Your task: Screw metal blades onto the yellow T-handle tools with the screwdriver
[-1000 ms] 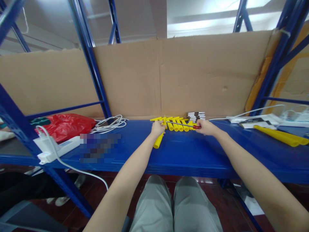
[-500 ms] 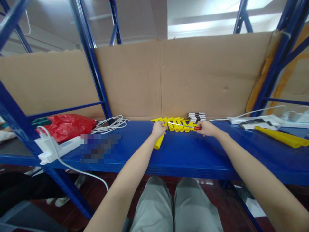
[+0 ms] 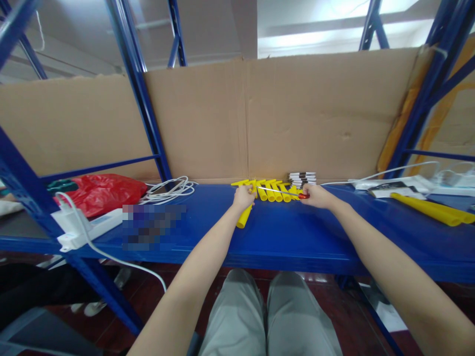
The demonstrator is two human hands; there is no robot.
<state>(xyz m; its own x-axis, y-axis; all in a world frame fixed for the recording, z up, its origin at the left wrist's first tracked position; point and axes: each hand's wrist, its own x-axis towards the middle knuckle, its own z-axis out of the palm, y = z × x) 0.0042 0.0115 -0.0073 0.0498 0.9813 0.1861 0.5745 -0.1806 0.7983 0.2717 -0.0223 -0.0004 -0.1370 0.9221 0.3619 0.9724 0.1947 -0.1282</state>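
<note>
My left hand (image 3: 244,196) is closed around a yellow tube-like piece (image 3: 243,217), whose round end points toward me. In my right hand (image 3: 313,196) is a screwdriver (image 3: 304,196) with a red handle. Its long metal shaft lies nearly level, pointing left, and the tip reaches the upper part of the yellow piece beside my left fingers. The exact contact at the tip is too small to make out. Behind the shaft, several more yellow tube-like pieces (image 3: 277,196) lie side by side in a row.
A stack of small white-and-dark packets (image 3: 302,178) stands by the cardboard panel (image 3: 297,118). Left on the blue shelf (image 3: 282,237) are a power strip (image 3: 92,227), coiled white cable (image 3: 172,189) and a red bag (image 3: 107,193). Long yellow tubes (image 3: 426,207) lie right.
Both hands keep nearly the same place and grip. The screwdriver handle looks slightly turned, and the view has shifted a little.
</note>
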